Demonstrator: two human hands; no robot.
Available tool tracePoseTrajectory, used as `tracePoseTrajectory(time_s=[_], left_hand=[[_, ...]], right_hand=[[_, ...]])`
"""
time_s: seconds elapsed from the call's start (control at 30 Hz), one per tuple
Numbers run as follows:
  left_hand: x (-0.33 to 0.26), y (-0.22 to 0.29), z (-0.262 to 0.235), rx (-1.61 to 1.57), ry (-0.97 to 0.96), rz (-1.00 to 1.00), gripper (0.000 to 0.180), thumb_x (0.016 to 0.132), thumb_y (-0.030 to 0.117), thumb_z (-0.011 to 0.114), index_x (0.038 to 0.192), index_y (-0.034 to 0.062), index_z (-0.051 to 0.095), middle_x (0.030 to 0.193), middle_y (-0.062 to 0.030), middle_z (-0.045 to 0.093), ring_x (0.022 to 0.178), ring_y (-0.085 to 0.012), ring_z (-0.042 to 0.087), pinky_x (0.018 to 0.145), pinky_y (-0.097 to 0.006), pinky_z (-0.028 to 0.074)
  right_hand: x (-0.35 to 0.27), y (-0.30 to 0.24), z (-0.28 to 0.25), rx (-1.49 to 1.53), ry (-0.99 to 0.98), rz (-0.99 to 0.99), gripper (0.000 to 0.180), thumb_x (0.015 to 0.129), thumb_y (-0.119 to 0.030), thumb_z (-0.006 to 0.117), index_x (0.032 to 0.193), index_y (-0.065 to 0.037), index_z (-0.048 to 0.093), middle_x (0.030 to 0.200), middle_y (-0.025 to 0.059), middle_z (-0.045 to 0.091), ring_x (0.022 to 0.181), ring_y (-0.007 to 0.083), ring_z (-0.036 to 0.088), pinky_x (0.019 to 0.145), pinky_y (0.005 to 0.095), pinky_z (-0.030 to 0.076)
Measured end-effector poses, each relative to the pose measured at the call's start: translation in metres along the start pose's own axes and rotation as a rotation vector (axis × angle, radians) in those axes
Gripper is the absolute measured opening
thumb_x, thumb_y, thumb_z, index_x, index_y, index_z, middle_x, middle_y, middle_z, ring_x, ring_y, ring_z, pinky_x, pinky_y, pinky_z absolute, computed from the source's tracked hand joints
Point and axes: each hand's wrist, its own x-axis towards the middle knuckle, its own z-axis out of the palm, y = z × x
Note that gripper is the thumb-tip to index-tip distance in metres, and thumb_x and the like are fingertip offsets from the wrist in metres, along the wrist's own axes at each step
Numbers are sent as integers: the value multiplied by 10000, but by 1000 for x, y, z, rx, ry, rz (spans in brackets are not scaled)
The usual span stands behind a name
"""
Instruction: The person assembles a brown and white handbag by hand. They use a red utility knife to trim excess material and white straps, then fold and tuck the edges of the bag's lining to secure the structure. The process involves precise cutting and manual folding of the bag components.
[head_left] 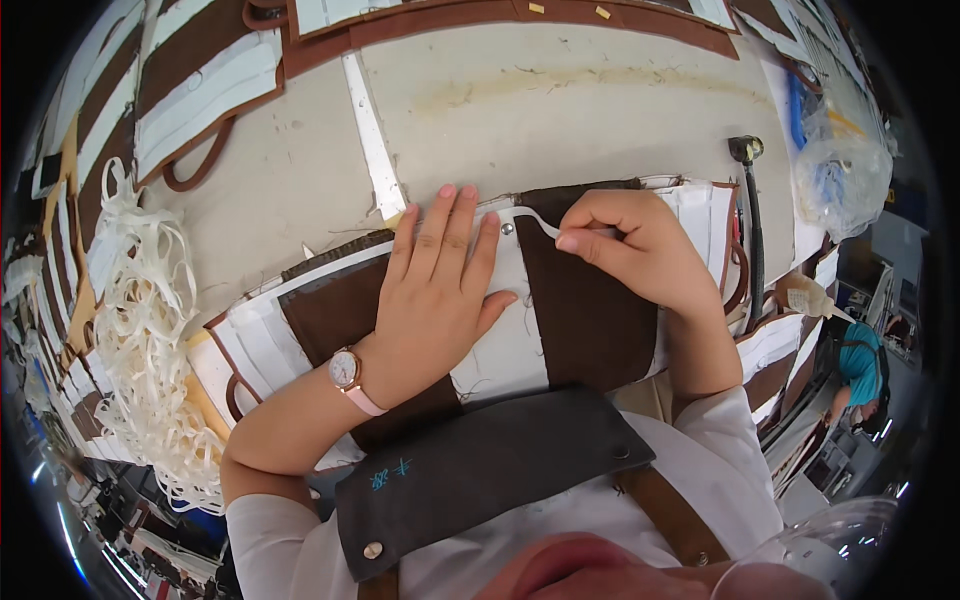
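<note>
nearest me, my left hand (pixel 440 290) lies flat, fingers spread and straight, pressing down a brown-and-white leather panel with a small metal rivet (pixel 585 320) on the beige worktable (pixel 560 110); it grips nothing. just past it, at about two o'clock from that palm, my right hand (pixel 640 250) has thumb and forefinger pinched shut on a thin white backing strip (pixel 535 220) that curls up off the panel's top edge. i judge the step to be peeling that strip away, roughly begun (most of its run is hidden under the hand). the next move calls for a steady, low pull while the flat hand keeps the panel from shifting. the panel looks matte, with white bands edged in brown. farther off, at nine o'clock, a heap of tangled cream strips (pixel 140 320); at two o'clock, a black-handled tool (pixel 752 220).
</note>
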Motion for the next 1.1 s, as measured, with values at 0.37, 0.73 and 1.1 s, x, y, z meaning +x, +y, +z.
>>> tracePoseTrajectory(time_s=[0.37,0.73,1.1], left_hand=[[0,-1,-3,88,-16,32,740,741,380,743,1337,-13,547,1233,-115,567,1090,-249,536,940,-408,420],[3,1,-5,114,-17,37,741,741,387,748,1386,91,537,1201,-103,554,1067,-248,528,931,-422,422],[6,7,-5,189,-28,44,717,770,412,722,1422,183,531,1170,-110,565,1034,-258,529,924,-428,423]], right_hand=[[10,10,3,-208,271,66,180,856,-90,697,761,11,582,606,117,516,517,208,454,504,333,375],[12,15,2,-321,271,8,191,843,-94,689,739,10,566,616,137,544,529,265,474,518,356,382],[15,20,2,-322,276,29,220,838,-136,681,733,12,557,600,158,519,539,310,476,535,398,388]])
